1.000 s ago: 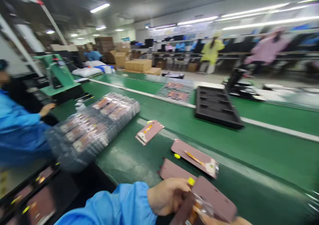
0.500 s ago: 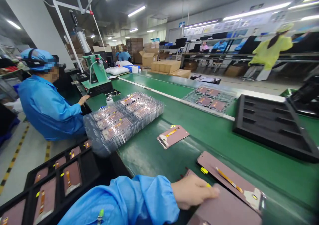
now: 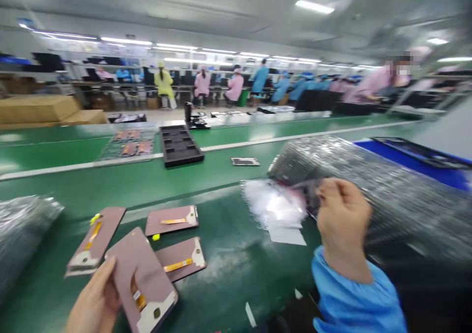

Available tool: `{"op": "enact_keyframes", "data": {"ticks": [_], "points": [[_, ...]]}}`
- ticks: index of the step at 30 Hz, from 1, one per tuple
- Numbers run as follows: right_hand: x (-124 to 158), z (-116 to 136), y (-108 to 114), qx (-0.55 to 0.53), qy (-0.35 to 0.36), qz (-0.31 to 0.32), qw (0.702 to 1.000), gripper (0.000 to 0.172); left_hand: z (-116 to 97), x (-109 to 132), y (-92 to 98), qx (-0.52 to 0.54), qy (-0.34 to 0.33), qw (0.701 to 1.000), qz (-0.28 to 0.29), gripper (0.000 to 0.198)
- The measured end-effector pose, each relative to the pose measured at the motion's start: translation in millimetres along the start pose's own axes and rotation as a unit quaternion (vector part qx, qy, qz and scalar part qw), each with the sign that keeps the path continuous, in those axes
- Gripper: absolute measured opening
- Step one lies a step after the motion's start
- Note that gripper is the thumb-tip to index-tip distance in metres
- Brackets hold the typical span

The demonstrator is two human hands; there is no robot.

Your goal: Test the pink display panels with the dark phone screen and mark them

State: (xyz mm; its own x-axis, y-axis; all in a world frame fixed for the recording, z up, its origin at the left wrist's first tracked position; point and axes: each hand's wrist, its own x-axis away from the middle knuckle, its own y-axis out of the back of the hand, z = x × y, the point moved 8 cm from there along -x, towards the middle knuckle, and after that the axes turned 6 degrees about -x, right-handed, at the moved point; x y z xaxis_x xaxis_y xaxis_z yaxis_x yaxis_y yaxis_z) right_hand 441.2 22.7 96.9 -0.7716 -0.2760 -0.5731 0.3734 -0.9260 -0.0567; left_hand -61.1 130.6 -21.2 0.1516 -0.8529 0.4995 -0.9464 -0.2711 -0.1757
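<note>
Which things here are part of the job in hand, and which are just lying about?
Job in hand: left hand, phone display panel; right hand, clear plastic film; three display panels nearby.
Lying about: black foam tray, lone panel farther off, cardboard boxes.

the person wears a loose, bright blue work sleeve [image 3: 356, 293] on the right arm, made of thin, smooth cloth that falls in soft folds and ends in a gathered cuff. below that cuff the right hand [image 3: 344, 220] is bare, and the left hand [image 3: 96, 298] is bare too.
</note>
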Motion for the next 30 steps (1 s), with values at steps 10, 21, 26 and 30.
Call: {"op": "enact_keyframes", "data": {"ticks": [10,21,26,30], "points": [[-15,-131,-29,0.269,-0.047,0.130,0.953,0.018,-16,27,-26.1,0.012,-0.034,0.998,0.060,0.034],[108,-37,-143,0.029,-0.058,0.480,0.875,0.042,7,32,-55.0,0.019,-0.021,0.981,0.190,0.029],[247,21,-173,-0.348,-0.469,0.637,0.504,0.072,5,48,-102.3,-0.030,0.017,0.952,0.303,0.024],[275,34,-175,-0.443,-0.569,0.604,0.339,0.094,1,54,-147.2,-0.093,0.023,0.907,0.410,0.033]]}}
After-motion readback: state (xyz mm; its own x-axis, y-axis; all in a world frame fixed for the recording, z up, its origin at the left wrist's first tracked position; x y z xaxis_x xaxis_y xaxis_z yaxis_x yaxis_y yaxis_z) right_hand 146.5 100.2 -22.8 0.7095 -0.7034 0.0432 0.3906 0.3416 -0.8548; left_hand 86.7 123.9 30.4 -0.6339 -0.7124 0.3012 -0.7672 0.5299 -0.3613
